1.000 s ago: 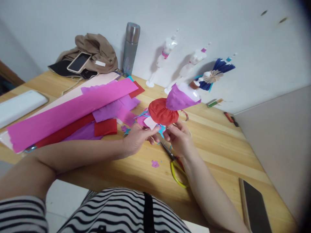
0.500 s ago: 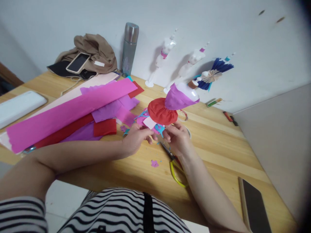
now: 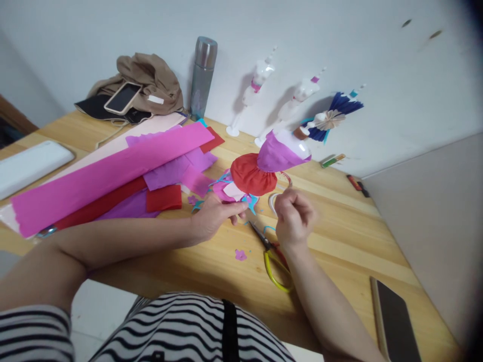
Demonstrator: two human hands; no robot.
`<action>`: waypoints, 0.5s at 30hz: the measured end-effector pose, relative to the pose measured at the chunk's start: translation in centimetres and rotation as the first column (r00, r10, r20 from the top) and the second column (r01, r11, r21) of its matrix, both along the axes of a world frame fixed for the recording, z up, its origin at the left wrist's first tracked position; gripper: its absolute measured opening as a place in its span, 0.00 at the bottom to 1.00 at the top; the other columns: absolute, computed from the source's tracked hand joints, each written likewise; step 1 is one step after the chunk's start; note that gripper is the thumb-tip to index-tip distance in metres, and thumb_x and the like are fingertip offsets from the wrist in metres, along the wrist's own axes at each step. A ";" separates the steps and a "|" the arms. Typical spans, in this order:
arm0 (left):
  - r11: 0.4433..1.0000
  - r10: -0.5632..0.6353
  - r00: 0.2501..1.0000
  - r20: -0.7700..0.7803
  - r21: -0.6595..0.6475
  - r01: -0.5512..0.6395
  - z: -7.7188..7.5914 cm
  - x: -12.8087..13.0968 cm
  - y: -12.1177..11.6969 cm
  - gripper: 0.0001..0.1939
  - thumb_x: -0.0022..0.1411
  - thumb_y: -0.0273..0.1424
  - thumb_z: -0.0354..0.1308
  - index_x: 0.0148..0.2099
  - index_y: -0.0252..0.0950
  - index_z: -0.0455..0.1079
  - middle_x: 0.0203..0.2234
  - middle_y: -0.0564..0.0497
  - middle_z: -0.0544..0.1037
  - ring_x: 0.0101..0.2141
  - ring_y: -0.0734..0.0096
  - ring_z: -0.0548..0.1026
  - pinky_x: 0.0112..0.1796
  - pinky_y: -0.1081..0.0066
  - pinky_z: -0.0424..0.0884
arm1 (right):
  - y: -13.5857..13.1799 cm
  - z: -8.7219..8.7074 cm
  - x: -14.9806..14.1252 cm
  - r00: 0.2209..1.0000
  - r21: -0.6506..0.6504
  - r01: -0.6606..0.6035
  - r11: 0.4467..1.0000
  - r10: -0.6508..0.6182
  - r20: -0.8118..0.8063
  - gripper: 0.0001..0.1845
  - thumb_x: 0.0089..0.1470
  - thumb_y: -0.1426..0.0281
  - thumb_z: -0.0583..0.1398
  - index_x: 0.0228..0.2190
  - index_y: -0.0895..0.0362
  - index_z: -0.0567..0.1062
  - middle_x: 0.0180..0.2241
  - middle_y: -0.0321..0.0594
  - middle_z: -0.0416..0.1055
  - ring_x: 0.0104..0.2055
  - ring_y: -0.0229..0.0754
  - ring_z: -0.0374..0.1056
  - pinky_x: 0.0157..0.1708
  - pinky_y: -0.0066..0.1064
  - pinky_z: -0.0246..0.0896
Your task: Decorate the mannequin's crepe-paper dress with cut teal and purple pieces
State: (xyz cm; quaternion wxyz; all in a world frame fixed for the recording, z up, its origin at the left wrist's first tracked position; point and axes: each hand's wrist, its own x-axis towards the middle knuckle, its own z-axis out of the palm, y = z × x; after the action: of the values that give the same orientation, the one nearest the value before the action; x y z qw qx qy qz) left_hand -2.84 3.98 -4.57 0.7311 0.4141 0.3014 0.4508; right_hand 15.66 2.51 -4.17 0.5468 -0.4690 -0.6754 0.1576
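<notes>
My left hand is closed at the lower edge of a small pile of cut-outs, its thumb and fingers pinching a blue cut-out. A pale pink square lies just above that thumb. Behind them a small dress form wears a purple top and a puffed red skirt. Off to the right of the skirt, my right hand is raised with its fingers pressed together; what it holds, if anything, is hidden. Scissors with yellow handles lie between my forearms, near a purple paper flower.
Coloured sheets, a long pink one on top, cover the left of the table. Behind stand a thermos and several white dress forms. A phone rests on brown cloth; a dark flat device lies right.
My right hand has left the cut-outs and moved right and a little up, its fingers now closed together. My left hand has stayed at the pile.
</notes>
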 end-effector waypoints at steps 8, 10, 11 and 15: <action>0.999 0.002 1.000 0.019 0.035 -0.003 -0.1 0.2 0.1 0.13 0.50 0.35 0.69 0.33 0.35 0.71 0.23 0.54 0.74 0.23 0.76 0.70 0.23 0.75 0.65 | -1.1 1.1 -2.5 0.956 0.264 -0.034 0.964 -0.046 0.291 0.10 0.61 0.76 0.61 0.39 0.52 0.80 0.20 0.30 0.67 0.18 0.35 0.58 0.19 0.31 0.52; 1.000 0.004 1.000 0.020 0.025 -0.005 -0.1 0.2 0.1 0.13 0.49 0.34 0.69 0.34 0.35 0.71 0.23 0.54 0.74 0.24 0.75 0.72 0.22 0.75 0.65 | -1.1 1.1 -2.5 0.957 0.220 0.004 0.976 -0.068 0.281 0.09 0.62 0.76 0.61 0.38 0.53 0.80 0.21 0.31 0.68 0.18 0.35 0.59 0.18 0.30 0.53; 1.000 0.005 1.000 0.023 0.022 -0.006 -0.1 0.2 0.1 0.13 0.49 0.34 0.69 0.34 0.35 0.71 0.24 0.54 0.75 0.24 0.74 0.72 0.22 0.75 0.64 | -1.2 1.1 -2.5 0.961 0.208 0.014 0.978 -0.070 0.267 0.08 0.62 0.76 0.61 0.38 0.52 0.80 0.21 0.31 0.68 0.18 0.35 0.59 0.18 0.30 0.53; 1.000 -0.009 1.000 0.013 0.024 0.008 -0.2 0.1 0.1 0.10 0.48 0.32 0.67 0.32 0.36 0.70 0.22 0.54 0.74 0.24 0.75 0.71 0.22 0.75 0.64 | -1.6 1.2 -2.3 0.971 0.230 0.014 0.973 -0.068 0.229 0.09 0.63 0.76 0.61 0.38 0.52 0.80 0.21 0.31 0.66 0.18 0.35 0.58 0.18 0.31 0.53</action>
State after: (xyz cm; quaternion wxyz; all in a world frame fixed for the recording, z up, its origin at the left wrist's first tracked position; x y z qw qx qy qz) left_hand -2.72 4.10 -4.77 0.7300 0.4210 0.2894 0.4540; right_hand 13.34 0.87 -2.96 0.5161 -0.4329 -0.7390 0.0115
